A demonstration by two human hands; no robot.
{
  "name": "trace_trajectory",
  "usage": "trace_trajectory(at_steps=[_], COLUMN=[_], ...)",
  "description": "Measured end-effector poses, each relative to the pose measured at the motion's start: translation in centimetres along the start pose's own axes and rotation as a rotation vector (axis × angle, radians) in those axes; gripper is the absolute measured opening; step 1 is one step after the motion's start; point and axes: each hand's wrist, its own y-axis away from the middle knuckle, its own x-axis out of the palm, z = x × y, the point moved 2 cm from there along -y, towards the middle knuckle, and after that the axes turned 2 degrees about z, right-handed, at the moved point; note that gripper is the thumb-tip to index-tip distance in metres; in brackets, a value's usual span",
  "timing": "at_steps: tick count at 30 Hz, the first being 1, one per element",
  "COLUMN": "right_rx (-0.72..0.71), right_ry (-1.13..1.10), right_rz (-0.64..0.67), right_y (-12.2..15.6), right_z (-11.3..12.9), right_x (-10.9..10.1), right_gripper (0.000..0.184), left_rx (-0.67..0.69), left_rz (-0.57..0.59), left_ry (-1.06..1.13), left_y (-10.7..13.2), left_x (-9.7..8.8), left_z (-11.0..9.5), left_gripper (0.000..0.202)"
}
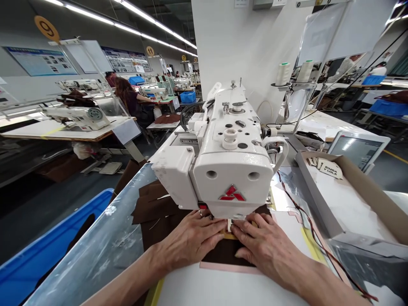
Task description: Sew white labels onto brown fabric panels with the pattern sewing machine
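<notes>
A white sewing machine head [234, 178] with a red three-part emblem fills the middle of the head view. Under its front edge lies dark brown fabric [223, 253]. My left hand [193, 233], a ring on one finger, rests on the fabric from the left with its fingers stretched forward. From the right, my right hand [266, 242] presses flat on the same fabric, fingers extended and thumb apart. Between the two sets of fingertips shows a small whitish piece [229, 226] beside a yellowish strip. The machine head hides the far fingertips and the needle area.
More brown fabric pieces [154, 204] lie left of the machine. On the right stands a cardboard box [360, 178] with printed label patches [330, 168], near a tablet-like screen [358, 148]. Red-brown wires [302, 212] run along the right side. A blue bin [63, 242] is lower left.
</notes>
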Motion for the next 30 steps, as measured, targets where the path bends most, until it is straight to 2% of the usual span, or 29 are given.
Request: trace_trajectory(at_steps=[5, 10, 18, 25, 30], right_rx=[0.022, 0.023, 0.019, 0.004, 0.004], right_ry=[-0.019, -0.051, -0.076, -0.061, -0.098], right_rz=[0.017, 0.035, 0.112, 0.04, -0.085], right_y=[-0.1, -0.2, -0.3, 0.3, 1.0], right_z=[0.1, -0.1, -0.5, -0.7, -1.7], right_x=[0.1, 0.0, -0.2, 0.0, -0.6], right_gripper=[0.043, 0.042, 0.048, 0.046, 0.032], left_rx=[0.035, 0.017, 0.014, -0.138, -0.151], left_rz=[-0.004, 0.048, -0.016, -0.004, 0.014], left_ry=[-0.023, -0.069, -0.066, -0.031, -0.044], left_y=[-0.1, -0.4, 0.2, 0.8, 1.0], left_x=[0.0, 0.6, 0.4, 0.2, 0.2], left_z=[-0.7, -1.2, -1.2, 0.3, 0.4], left_gripper=[0.03, 0.024, 0.028, 0.031, 0.026])
